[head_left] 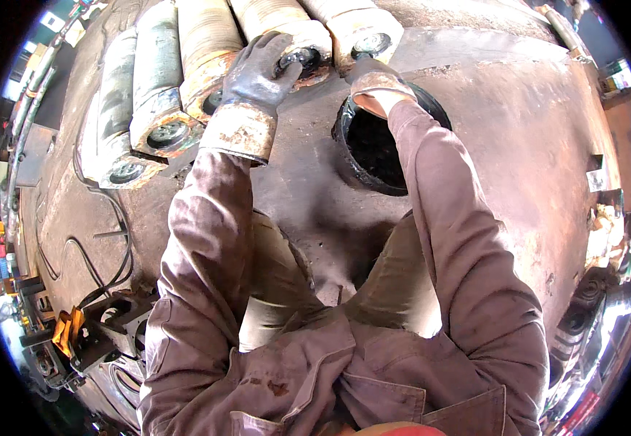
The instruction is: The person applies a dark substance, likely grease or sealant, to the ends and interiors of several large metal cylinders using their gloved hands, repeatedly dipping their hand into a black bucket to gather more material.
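Observation:
Several thick metal cylinders with hexagonal ends lie side by side on the brown floor, each with a round dark recess in its end face. My left hand [257, 78], in a grey work glove with a stained cuff, rests against the end of one rusty cylinder [317, 38]. Its fingers lie stretched over the edge, the thumb apart by the recess. Close to the end of the rightmost cylinder [391, 36] is my gloved right hand [373, 78]; its fingers are mostly hidden. Beneath my right wrist stands a round black container [340, 134] with a dark inside.
Black cables [123, 251] run along the floor at the left. Dark metal parts and a yellow-orange piece [68, 330] sit at the lower left. More machine parts [580, 309] line the right side. A flat metal sheet [475, 47] lies beyond the container.

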